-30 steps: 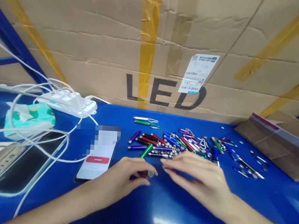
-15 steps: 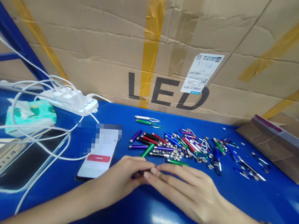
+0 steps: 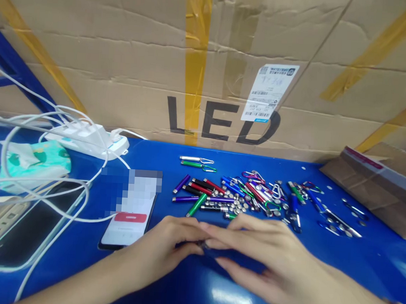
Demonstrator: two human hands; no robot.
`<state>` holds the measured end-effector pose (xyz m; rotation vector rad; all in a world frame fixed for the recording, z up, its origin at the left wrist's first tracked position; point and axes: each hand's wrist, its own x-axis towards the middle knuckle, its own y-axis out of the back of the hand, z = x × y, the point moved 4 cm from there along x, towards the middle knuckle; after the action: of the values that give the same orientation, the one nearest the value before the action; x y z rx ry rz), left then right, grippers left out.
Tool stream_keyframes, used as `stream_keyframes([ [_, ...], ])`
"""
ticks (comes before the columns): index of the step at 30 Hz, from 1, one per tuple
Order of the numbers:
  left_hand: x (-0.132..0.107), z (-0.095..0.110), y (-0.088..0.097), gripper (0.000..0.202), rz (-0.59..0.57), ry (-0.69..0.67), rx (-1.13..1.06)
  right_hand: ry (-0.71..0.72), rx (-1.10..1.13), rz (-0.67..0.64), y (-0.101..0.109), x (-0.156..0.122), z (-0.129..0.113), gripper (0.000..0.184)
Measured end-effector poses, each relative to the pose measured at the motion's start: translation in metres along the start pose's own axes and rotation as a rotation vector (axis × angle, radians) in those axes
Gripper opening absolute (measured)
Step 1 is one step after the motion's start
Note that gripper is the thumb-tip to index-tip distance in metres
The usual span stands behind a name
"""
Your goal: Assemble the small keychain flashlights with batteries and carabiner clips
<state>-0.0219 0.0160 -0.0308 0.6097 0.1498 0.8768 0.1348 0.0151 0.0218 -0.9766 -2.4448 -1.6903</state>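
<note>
My left hand [image 3: 175,242] is closed in a pinch over the front of the blue table. At its fingertips, a small dark and metallic bit shows, mostly hidden by the fingers. My right hand [image 3: 268,257] reaches across from the right, its fingertips touching the left fingers. Its thumb and fingers stand apart, with no object visible between them. Just beyond the hands lies a pile of slim metal tubes in purple, black, red and green, among them a green tube [image 3: 196,205]. Silver button cells [image 3: 243,204] and coloured carabiner clips [image 3: 254,176] lie mixed with them.
A phone with a lit screen [image 3: 130,221] lies left of my hands. Farther left are a dark-screened phone [image 3: 29,226], a tissue pack [image 3: 47,161], a power strip [image 3: 87,138] and looping white cables. A large cardboard box [image 3: 142,65] stands behind; a smaller carton [image 3: 386,186] is at right.
My right hand has turned and shifted, its index finger now over the left fingertips and its thumb apart below. The left hand stays pinched. The view has moved slightly.
</note>
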Motion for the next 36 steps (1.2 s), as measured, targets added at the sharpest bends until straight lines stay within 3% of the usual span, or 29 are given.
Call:
stream_keyframes([
  [2,0.001,0.002,0.001,0.019,-0.026,0.011,0.007,-0.024,0.068,0.133,0.023,-0.002,0.001,0.027],
  [4,0.002,0.003,0.001,0.019,-0.048,0.03,0.021,-0.084,-0.002,0.159,0.042,-0.007,0.009,0.017],
  [7,0.004,0.001,0.001,0.016,-0.039,0.033,0.02,-0.29,-0.13,-0.155,0.047,-0.021,0.033,0.011],
  [10,0.006,-0.004,0.002,0.013,-0.012,0.055,0.025,-0.566,-0.203,-0.47,0.041,-0.04,0.058,0.033],
  [15,0.008,-0.01,0.003,0.009,-0.003,0.117,0.024,-0.79,-0.103,-0.662,0.03,-0.048,0.07,0.039],
  [27,0.009,-0.006,0.004,0.009,0.017,0.101,0.025,-0.8,0.062,-0.647,0.01,-0.05,0.09,0.033],
  [36,0.008,-0.003,0.003,0.013,-0.007,0.146,-0.048,-0.633,0.03,-0.52,0.007,-0.037,0.092,0.023],
])
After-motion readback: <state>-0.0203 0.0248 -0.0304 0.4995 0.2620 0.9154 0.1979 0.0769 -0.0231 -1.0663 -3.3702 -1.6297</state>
